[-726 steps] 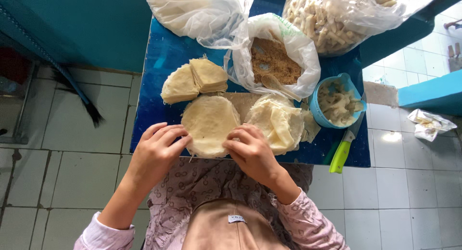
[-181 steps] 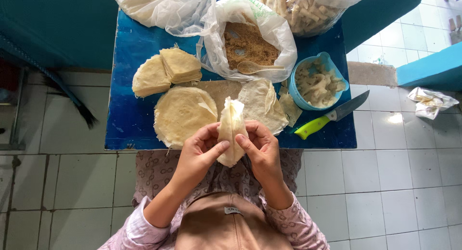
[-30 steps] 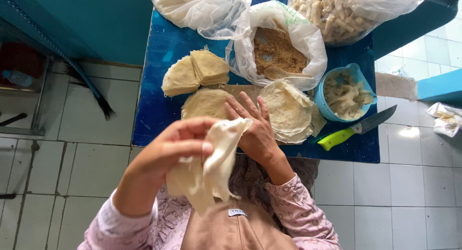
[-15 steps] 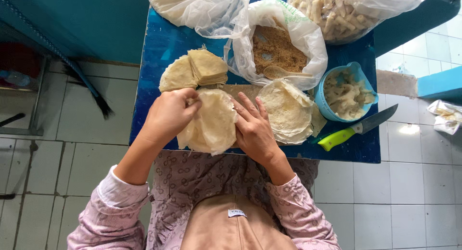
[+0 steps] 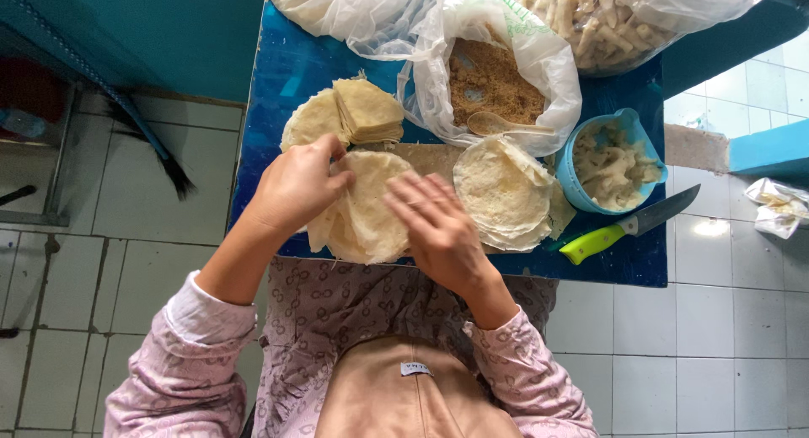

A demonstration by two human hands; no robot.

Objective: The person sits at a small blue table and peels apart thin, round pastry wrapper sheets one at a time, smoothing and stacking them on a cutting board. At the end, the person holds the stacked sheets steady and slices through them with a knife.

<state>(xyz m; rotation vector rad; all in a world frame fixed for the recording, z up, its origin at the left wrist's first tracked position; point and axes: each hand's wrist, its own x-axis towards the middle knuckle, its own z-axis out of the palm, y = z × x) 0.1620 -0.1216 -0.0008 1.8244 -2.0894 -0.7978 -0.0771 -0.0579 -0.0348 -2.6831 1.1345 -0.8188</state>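
The thin round wrapper (image 5: 364,206), lifted moments ago, is now being spread on the blue counter (image 5: 278,84) (beside the stack (image 5: 504,193)), pressed flat by both open hands: left (image 5: 297,185), right (image 5: 438,227).

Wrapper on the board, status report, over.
Left hand and right hand flat on the round wrapper. Wrapper spread on the blue table. Nothing in the way.

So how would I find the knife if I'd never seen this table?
Look at the blue table and go to its near right corner. Just below the small blue bowl of pale pieces lies the knife, flat on the tabletop. It is the only thing there with a bright lime-green handle and a dark blade; everything nearby is pale wrappers or plastic bags.
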